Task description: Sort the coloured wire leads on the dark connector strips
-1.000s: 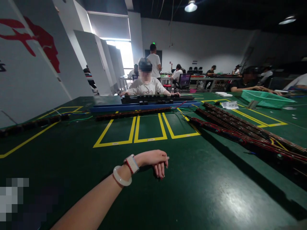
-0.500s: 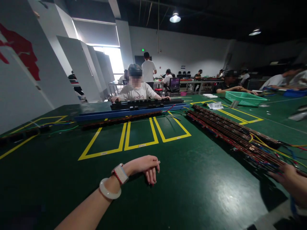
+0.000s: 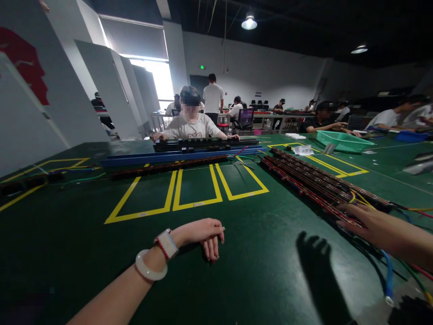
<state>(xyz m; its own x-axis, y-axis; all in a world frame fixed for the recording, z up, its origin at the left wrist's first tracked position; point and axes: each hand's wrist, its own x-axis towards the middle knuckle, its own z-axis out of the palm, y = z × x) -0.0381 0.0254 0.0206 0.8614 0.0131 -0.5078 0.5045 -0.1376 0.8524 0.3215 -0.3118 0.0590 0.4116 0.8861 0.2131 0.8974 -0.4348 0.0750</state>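
Observation:
My left hand rests on the green table, its fingers bent loosely downward and holding nothing. A white bangle and a banded watch sit on that wrist. At the right, my right hand reaches in with fingers stretched out over the near edge of a row of long copper-coloured strips with wiring. Whether the fingertips touch the strips I cannot tell. Below this hand hangs a thick blue cable with a bare end. The hand's dark shadow falls on the table.
Yellow tape outlines mark the table. Behind them lies a long blue rail, and a co-worker sits beyond it. A green basket stands at the back right. More wired strips lie at the left.
My right hand has moved left and up from the table's right edge to over the wired strips. The blue cable end has come into view. My left hand stays almost still.

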